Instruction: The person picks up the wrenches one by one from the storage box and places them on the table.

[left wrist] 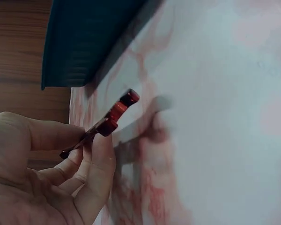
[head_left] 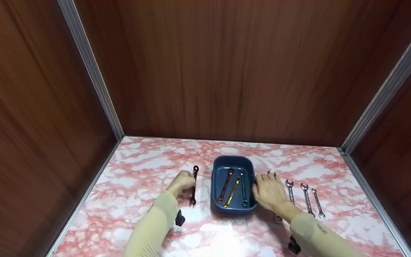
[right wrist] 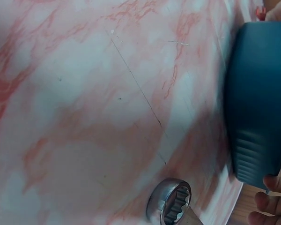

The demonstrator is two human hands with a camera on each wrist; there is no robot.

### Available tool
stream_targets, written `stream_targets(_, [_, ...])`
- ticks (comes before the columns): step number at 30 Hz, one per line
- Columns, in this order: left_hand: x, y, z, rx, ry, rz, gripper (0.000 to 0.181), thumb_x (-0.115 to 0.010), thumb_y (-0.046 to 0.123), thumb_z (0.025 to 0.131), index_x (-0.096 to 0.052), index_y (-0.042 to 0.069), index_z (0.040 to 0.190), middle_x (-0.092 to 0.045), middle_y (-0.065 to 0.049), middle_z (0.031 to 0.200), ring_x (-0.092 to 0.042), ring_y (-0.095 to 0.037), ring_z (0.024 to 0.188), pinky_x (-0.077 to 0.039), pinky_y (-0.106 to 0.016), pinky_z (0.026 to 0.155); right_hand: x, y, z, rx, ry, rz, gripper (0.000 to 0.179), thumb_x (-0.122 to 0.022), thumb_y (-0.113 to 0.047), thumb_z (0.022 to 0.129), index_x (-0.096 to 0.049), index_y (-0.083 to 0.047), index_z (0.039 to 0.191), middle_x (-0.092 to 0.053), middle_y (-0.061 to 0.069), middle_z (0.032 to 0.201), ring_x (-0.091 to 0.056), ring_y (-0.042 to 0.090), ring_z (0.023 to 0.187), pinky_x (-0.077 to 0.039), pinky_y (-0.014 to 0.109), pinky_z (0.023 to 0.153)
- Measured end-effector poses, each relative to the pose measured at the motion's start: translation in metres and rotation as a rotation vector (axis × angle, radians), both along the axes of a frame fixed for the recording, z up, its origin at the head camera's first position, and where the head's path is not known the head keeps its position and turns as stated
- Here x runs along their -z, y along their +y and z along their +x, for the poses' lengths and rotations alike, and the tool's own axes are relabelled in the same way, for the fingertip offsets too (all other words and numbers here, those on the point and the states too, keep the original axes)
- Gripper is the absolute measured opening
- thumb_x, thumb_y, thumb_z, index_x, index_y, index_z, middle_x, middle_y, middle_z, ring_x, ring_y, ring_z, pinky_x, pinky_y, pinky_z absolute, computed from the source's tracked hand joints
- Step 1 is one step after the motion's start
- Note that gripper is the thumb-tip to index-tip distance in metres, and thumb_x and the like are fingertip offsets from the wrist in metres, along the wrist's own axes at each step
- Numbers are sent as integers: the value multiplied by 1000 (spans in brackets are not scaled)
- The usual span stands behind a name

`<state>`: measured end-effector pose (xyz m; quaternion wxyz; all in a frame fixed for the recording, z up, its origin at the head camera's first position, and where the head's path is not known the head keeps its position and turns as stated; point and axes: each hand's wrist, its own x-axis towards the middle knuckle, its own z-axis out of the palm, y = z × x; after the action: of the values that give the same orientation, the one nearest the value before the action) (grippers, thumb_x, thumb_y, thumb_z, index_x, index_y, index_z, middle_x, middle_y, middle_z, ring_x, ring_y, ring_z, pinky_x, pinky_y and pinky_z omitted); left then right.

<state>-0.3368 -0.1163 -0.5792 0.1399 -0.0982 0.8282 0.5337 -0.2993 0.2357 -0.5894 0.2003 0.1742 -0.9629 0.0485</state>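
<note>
My left hand (head_left: 185, 181) pinches a dark red combination wrench (head_left: 194, 185) between thumb and fingers, left of a blue plastic bin (head_left: 213, 189). In the left wrist view the red wrench (left wrist: 113, 115) tilts above the table, its shadow beneath. Inside the bin lie a red wrench (head_left: 226, 185), a yellow wrench (head_left: 232, 192) and a green wrench (head_left: 244, 189). My right hand (head_left: 270, 191) is at the bin's right side with relaxed fingers (right wrist: 270, 204) near its wall. A silver wrench (head_left: 278, 218) lies partly hidden below that hand, its ring end showing.
To the right of my right hand, three silver wrenches (head_left: 308, 200) lie in a row on the red-and-white marbled table (head_left: 148, 164). Brown wood-grain panels (head_left: 219, 71) with metal corner posts (head_left: 95, 64) enclose the table at the back and both sides.
</note>
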Motion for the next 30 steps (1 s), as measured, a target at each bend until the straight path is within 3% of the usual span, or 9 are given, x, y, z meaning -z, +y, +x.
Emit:
stream_targets(3, [0,1,2,-20,-19,-19,12,-62,-1,87,-62,8,95,-62,-4,76,-64,-18,61,-63,-36,57,1,0,0,-2,19,3,28,-70,-27,104,-69,0,112,-76,24,109,-70,45,110,-55,62,103])
stream_targets(4, [13,-2,-6,-13,-3,-36,11,-63,1,87,-61,8,95,-62,-5,76,-65,-19,60,-63,-37,55,1,0,0,-3,26,3,28,-71,-27,103,-69,0,112,-76,24,109,-70,45,110,-55,62,102])
stream_targets(10, [17,5,-12,-7,42,-251,5,-64,6,87,-60,9,85,-64,-10,85,-68,-22,55,-62,-35,51,3,1,1,-1,36,0,29,-70,-28,103,-70,0,112,-76,24,110,-71,46,110,-55,60,100])
stream_targets(11, [6,10,-7,-14,27,-279,7,-63,5,87,-60,9,82,-66,-12,86,-70,-24,54,-64,-36,53,3,1,0,1,30,1,29,-70,-28,103,-70,0,113,-76,24,110,-71,46,110,-55,61,100])
stream_targets(13, [9,10,-10,-6,43,-326,8,-64,6,85,-60,9,78,-69,-15,87,-73,-27,56,-64,-37,53,3,1,0,3,19,3,30,-70,-29,104,-70,0,115,-76,24,111,-71,46,111,-55,61,100])
stream_targets(21, [40,3,-29,34,130,-434,7,-67,11,80,-64,6,84,-72,-14,86,-73,-32,71,-62,-40,62,2,1,1,14,-18,7,31,-68,-30,106,-69,-1,116,-76,23,112,-71,44,111,-56,60,98])
stream_targets(25, [56,1,-39,30,159,-478,8,-68,16,78,-61,12,81,-71,-9,85,-69,-29,77,-58,-38,69,1,1,0,20,-26,9,31,-68,-31,107,-69,-2,117,-76,23,113,-71,44,112,-56,60,98])
stream_targets(27, [51,2,-36,25,161,-489,8,-69,16,78,-62,12,81,-72,-9,85,-69,-29,79,-57,-38,73,1,0,0,20,-29,10,31,-68,-31,107,-69,-2,118,-76,23,113,-71,44,113,-56,60,98])
stream_targets(30, [28,6,-19,22,147,-488,7,-71,12,81,-65,9,82,-74,-13,86,-72,-32,79,-61,-43,79,1,1,0,19,-26,10,31,-68,-31,107,-69,-1,118,-76,23,113,-71,45,113,-56,60,98])
